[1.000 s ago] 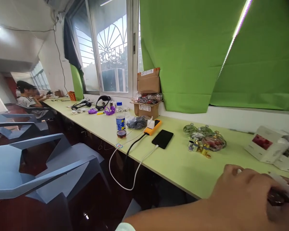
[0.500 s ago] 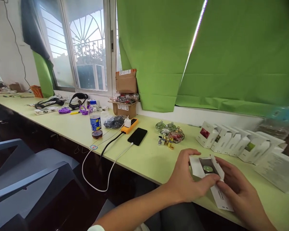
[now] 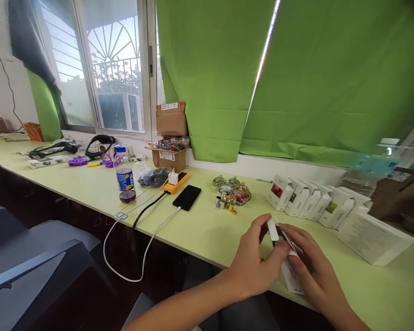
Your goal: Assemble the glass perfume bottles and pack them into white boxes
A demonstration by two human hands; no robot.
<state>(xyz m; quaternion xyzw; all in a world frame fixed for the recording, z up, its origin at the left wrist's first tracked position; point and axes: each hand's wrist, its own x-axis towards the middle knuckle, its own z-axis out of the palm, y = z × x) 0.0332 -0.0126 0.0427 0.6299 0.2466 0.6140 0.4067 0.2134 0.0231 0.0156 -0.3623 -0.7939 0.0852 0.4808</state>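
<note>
Both of my hands hold a small open white box [image 3: 292, 276] over the front edge of the pale green table. My left hand [image 3: 257, 262] grips the box's left side, its thumb across the opening. On the right side, my right hand [image 3: 313, 266] wraps round the box with its thumb near the front. The dark inside of the box is mostly hidden by my fingers. Beyond my hands lie small glass ornaments [image 3: 240, 195] and little gold and silver pieces [image 3: 232, 205]. A row of white boxes [image 3: 308, 202] stands to the right.
A black phone [image 3: 186, 198] with a white cable lies by an orange power strip [image 3: 175, 183]. Left of it stands a cola bottle [image 3: 125, 179]. Cardboard boxes [image 3: 170, 120] are stacked by the window. At the far right is a large clear bottle [image 3: 369, 170].
The view has shifted, so the table's things sit further left. The held box is tilted differently, its opening narrower and more covered by my fingers.
</note>
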